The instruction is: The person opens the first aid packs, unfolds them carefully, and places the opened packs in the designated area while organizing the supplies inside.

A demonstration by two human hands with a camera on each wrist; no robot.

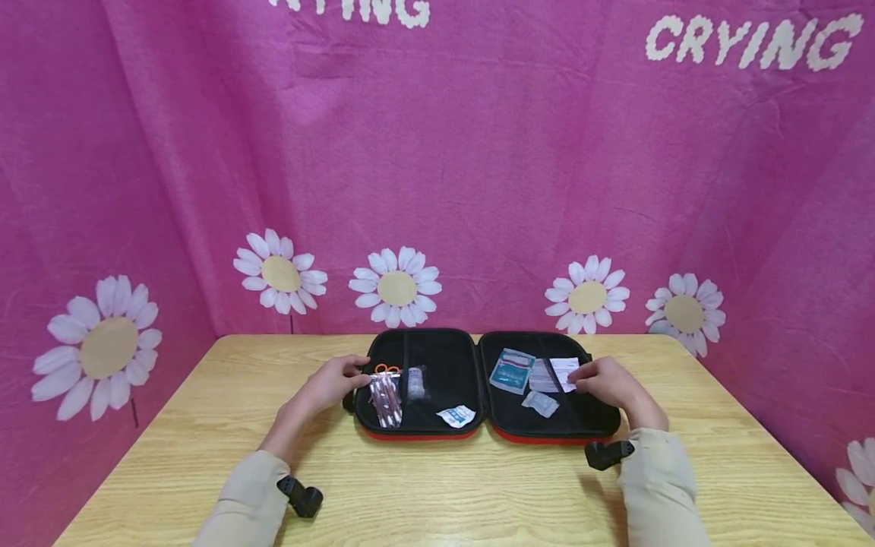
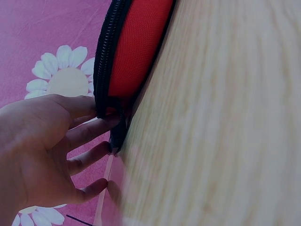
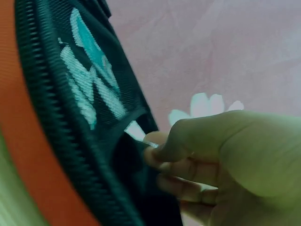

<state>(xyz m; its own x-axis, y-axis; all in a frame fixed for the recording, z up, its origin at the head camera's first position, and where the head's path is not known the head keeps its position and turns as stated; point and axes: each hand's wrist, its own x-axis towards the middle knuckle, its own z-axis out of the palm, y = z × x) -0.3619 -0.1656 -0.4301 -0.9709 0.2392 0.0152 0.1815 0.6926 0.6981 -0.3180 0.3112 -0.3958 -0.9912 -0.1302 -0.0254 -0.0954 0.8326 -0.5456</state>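
Nearest, L & R beige sleeves [image 1: 246,486] w/ small black wrist cams [image 1: 301,497] over the wood-grain table [image 1: 437,494]; beyond, a zip case [image 1: 427,435], red outside, black inside, lies open flat mid-table, its two halves side by side.

R half: small clear packet [image 1: 540,404] nearest; behind it a white packet [image 1: 564,370] tucked under the diagonal strap [image 1: 552,375], its free end pinched betw. thumb & fingers of the right hand [image 1: 608,381]; further left, a teal-&-white packet [image 1: 513,370], print too small to read.

L half: blue-&-white packet [image 1: 456,415] nr front R corner; pack of swabs [image 1: 386,399] along L side; clear bag [image 1: 415,384] next to it, by the upright strap [image 1: 405,357]; orange-handled scissors [image 1: 386,368] behind swabs.

Left hand [image 1: 335,381] is at case's outer L edge, fingers spread, some touching the rim nr the zip; can't tell if it grips; hands well apart, one each end.

Far back, a magenta backdrop [image 1: 437,190] w/ white daisies [image 1: 396,289]; reads "CRYING" upper R, same lettering cut off top L.
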